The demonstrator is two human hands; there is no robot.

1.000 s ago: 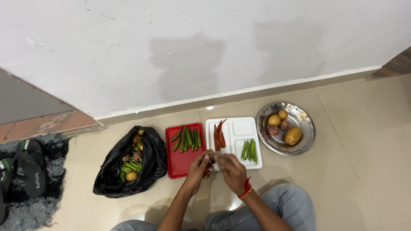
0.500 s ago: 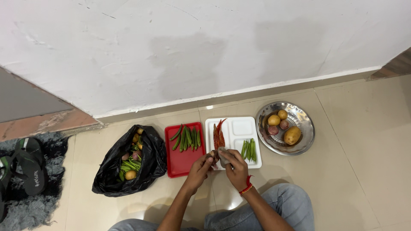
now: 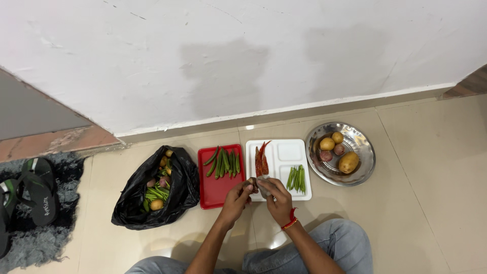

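I am looking down at both hands meeting over the near edge of the white tray (image 3: 282, 152), a flat, rigid plate moulded into compartments. My left hand (image 3: 237, 197) is pinching a small brownish piece (image 3: 250, 180) at its fingertips; my right hand (image 3: 276, 195), with a red thread band at the wrist, is curled closed around something pale and greyish that I cannot make out. The piece is sitting between the two hands, just beside the wrinkled red chillies (image 3: 261, 161) lying in the tray's left compartment. Slim green beans (image 3: 296, 178) are lying in a bundle in the right compartment.

To the left, a smooth red tray (image 3: 219, 193) is carrying ridged green okra pods (image 3: 223, 163). Further left, a crumpled, glossy black plastic bag (image 3: 180, 195) is gaping open over mixed vegetables. To the right, a shiny steel bowl (image 3: 361, 170) is holding round potatoes (image 3: 348, 162) and small reddish onions. Everything is resting on glossy beige floor tiles (image 3: 421, 203) beneath a white wall. Rubber sandals (image 3: 38, 190) on a shaggy grey mat are cut off at the left edge.

Compared with half a second ago, the hands are sitting in nearly the same spot, and the view is shifting slightly rightwards.
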